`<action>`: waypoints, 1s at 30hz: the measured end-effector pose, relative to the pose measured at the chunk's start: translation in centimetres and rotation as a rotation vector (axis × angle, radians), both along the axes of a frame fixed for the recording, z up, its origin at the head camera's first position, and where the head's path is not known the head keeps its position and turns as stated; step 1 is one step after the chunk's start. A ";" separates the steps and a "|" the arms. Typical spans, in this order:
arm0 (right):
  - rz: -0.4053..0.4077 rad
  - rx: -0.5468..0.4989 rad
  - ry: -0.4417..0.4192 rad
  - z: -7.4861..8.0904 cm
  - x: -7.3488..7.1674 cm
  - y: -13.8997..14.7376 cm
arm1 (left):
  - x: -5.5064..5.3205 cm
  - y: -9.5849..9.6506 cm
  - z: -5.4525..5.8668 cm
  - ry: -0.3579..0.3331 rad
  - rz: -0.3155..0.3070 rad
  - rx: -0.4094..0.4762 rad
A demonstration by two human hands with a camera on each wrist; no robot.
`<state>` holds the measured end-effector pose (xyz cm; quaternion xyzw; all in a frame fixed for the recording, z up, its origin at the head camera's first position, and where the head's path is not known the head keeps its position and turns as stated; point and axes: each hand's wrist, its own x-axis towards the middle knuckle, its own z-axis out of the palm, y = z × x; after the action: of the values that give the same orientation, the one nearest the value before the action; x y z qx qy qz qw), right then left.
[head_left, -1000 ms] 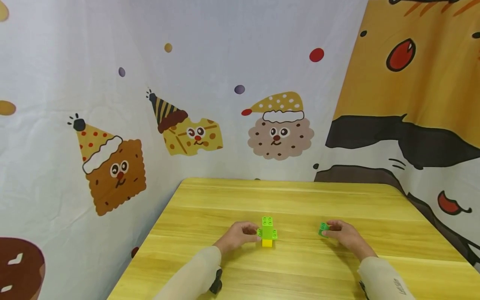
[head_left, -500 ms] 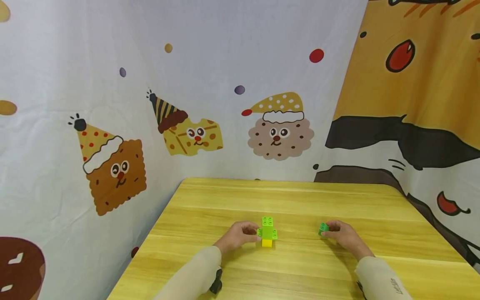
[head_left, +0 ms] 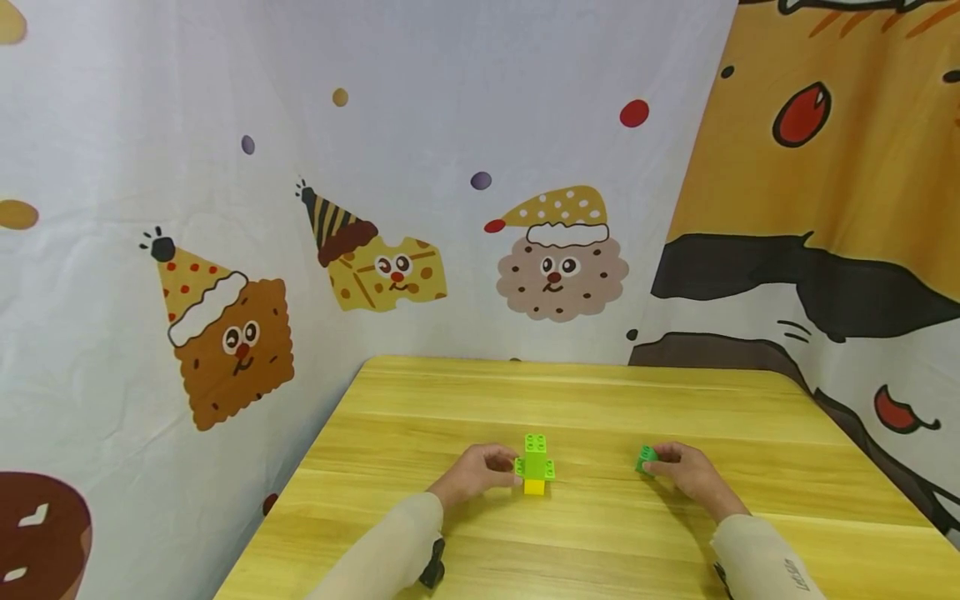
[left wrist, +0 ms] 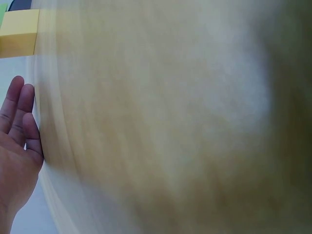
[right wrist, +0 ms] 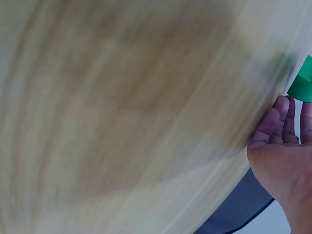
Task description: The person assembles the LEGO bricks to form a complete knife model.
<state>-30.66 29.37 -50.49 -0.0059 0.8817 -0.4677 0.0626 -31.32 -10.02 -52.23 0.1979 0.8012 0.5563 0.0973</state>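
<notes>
A small toy-brick build [head_left: 535, 458] stands on the table, a lime-green brick on top, lime studded ends sticking out both sides, and a yellow brick [left wrist: 18, 33] beneath. My left hand [head_left: 476, 472] is at its left, thumb and forefinger pinching the left studded end. In the left wrist view the other fingers [left wrist: 20, 105] extend loosely below the yellow brick. Off to the right, my right hand [head_left: 693, 475] pinches a darker green toy brick [head_left: 645, 459] between thumb and fingers, close over the table. Only part of that brick shows in the right wrist view.
The wood-grain table [head_left: 585, 550] runs back to a white cloth backdrop [head_left: 420, 125] printed with cartoon cookies and cheese. That cloth hangs along the table's left and far edges. Dark straps [head_left: 432, 565] show at the wrists.
Almost nothing differs. My right hand and the green brick have shifted very slightly; the left hand and the brick build keep their place.
</notes>
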 end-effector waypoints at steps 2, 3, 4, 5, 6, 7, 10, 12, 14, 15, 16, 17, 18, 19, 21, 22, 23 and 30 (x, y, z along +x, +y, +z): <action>0.006 -0.002 0.001 0.1 0.1 -0.2 | -0.1 0.0 0.0 -0.005 -0.005 0.008; 0.009 -0.004 0.003 0.2 0.1 -0.3 | 0.0 -0.1 0.0 -0.005 -0.007 0.011; 0.010 -0.002 0.007 0.3 0.1 -0.5 | 0.0 -0.1 0.0 -0.004 -0.009 0.013; 0.013 -0.002 0.013 0.4 0.1 -0.8 | 0.0 -0.1 0.0 -0.003 -0.011 0.015; 0.016 0.000 0.020 0.5 0.1 -1.0 | 0.1 -0.1 0.1 -0.001 -0.012 0.014; 0.023 0.002 0.026 0.6 0.1 -1.4 | 0.1 -0.1 0.1 -0.001 -0.012 0.013; 0.038 0.001 0.045 1.2 0.1 -2.5 | 0.2 -0.1 0.2 0.001 -0.012 0.005; 0.051 -0.008 0.053 1.6 0.0 -3.4 | 0.2 -0.1 0.3 -0.002 -0.012 -0.001; 0.060 -0.023 0.064 2.2 0.0 -4.4 | 0.3 -0.1 0.3 -0.001 -0.013 -0.005; 0.063 -0.031 0.069 2.4 -0.1 -4.9 | 0.3 -0.1 0.3 -0.001 -0.015 -0.007; 0.071 -0.042 0.073 2.7 -0.1 -5.3 | 0.2 -0.1 0.3 -0.001 -0.014 -0.009; 0.079 -0.052 0.079 3.1 -0.2 -5.8 | 0.2 -0.1 0.2 -0.002 -0.013 -0.013; 0.085 -0.063 0.086 3.4 -0.3 -6.3 | 0.2 -0.2 0.2 -0.002 -0.012 -0.013; 0.088 -0.073 0.095 3.7 -0.4 -6.8 | 0.2 -0.2 0.1 -0.003 -0.010 -0.015; 0.098 -0.094 0.107 4.4 -0.6 -7.8 | 0.1 -0.2 0.1 -0.007 -0.003 -0.018; 0.105 -0.104 0.119 4.7 -0.6 -8.3 | 0.1 -0.2 0.1 -0.008 0.001 -0.020; 0.112 -0.107 0.133 5.0 -0.7 -8.7 | 0.2 -0.2 0.1 -0.008 0.004 -0.016; 0.199 -0.103 0.236 6.9 -0.1 -11.4 | 0.1 -0.2 0.1 -0.010 0.003 -0.018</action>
<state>-30.72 17.92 -43.64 -0.1512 0.8528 -0.4999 0.0044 -31.26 -10.21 -52.16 0.1932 0.8060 0.5500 0.1022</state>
